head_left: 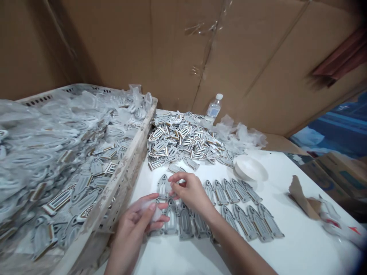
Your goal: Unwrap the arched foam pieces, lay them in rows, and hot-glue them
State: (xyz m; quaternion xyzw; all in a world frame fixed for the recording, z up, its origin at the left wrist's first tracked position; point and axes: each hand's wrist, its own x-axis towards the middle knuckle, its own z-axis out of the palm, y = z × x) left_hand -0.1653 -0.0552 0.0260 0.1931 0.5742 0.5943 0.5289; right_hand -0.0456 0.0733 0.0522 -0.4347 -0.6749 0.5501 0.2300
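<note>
Head view: both hands work low over a white table (286, 236). The left hand (137, 221) is half curled, its fingers pinching a small clear plastic wrapper (153, 210) between thumb and fingertips. The right hand (190, 191) is just beside it, fingers drawn together, its fingertips pinching a grey arch-shaped piece (164, 186) at the left end of the upper row. That piece lies flat on the table, touching the fingertips.

Two rows of grey pieces (243, 217) run across the table from under the hands toward the right, lying flat and side by side, pointed ends away from the person. Beyond the hands sits a loose pile of pieces (183, 139), some showing white and brown faces. A heap of crumpled clear wrappers (243, 133) lies to its right, near a water bottle (214, 108) standing upright against the cardboard wall (258, 57). A white shallow dish (249, 168) rests between the wrappers and the rows. On the left, a plastic crate (126, 172) is packed with wrapped pieces. Torn paper (301, 194) lies at the right edge.
</note>
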